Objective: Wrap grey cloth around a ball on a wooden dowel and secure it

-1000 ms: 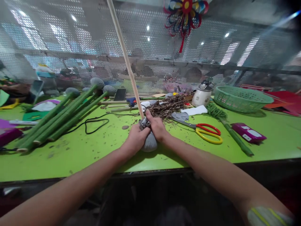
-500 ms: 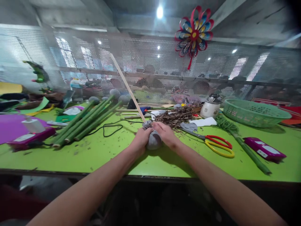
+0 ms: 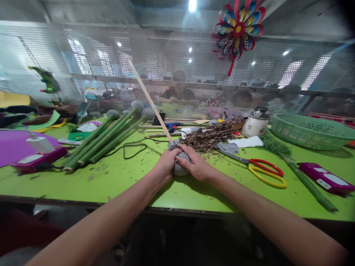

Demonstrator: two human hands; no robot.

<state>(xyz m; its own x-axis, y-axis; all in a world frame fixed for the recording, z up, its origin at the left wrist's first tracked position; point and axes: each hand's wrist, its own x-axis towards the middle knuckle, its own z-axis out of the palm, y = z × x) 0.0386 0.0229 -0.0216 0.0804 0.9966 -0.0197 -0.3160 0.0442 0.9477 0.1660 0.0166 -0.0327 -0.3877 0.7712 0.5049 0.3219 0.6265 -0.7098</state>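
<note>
A grey ball [image 3: 181,169], seemingly wrapped in cloth, rests low over the green table between my hands. Gathered grey material bunches at its top, where a pale wooden stick [image 3: 149,100] juts up and leans left. Around the left side and the bunched top, my left hand [image 3: 165,162] is closed. My right hand [image 3: 197,163] wraps the right side, its thumb and fingers pressed over the upper front. Both sets of fingers partly hide the ball and the stick's lower end. Scissors [image 3: 260,171] with red and yellow handles lie to the right, beside a grey cloth scrap [image 3: 227,148].
Green wrapped sticks with grey balls [image 3: 102,140] lie at left, near a purple box [image 3: 41,159] and black cord [image 3: 135,156]. Dried plant stems [image 3: 213,135] lie behind my hands. A green basket [image 3: 313,133], a penguin-like jar [image 3: 255,123] and another purple box [image 3: 325,178] stand right.
My right hand's fingers have come down and closed over the ball's front. My left hand stays on the ball. The view has shifted slightly.
</note>
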